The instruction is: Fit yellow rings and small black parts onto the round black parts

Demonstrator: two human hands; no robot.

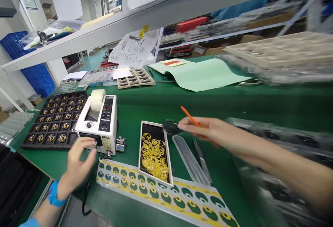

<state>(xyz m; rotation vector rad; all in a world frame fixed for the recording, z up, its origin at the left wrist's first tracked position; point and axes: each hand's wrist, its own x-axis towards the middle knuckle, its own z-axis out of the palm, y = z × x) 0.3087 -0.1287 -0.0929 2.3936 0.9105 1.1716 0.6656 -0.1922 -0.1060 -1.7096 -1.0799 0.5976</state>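
Observation:
My left hand (78,161) reaches to the front of the white tape dispenser (100,121), fingers curled at its outlet; whether it pinches tape I cannot make out. My right hand (205,131) holds an orange stick (189,115) and a small black round part (171,127) just above the top end of the narrow black tray of yellow rings (154,154). A long sheet of green and yellow round stickers (166,194) lies along the front edge. Tweezers (201,159) and a clear plastic strip (189,163) lie under my right hand.
A black tray of gold-centred parts (53,121) stands left of the dispenser. Further back lie a beige compartment tray (135,78), a light green sheet (200,74) and papers. Blurred bagged trays (281,57) sit at the right, a shelf (104,29) overhead.

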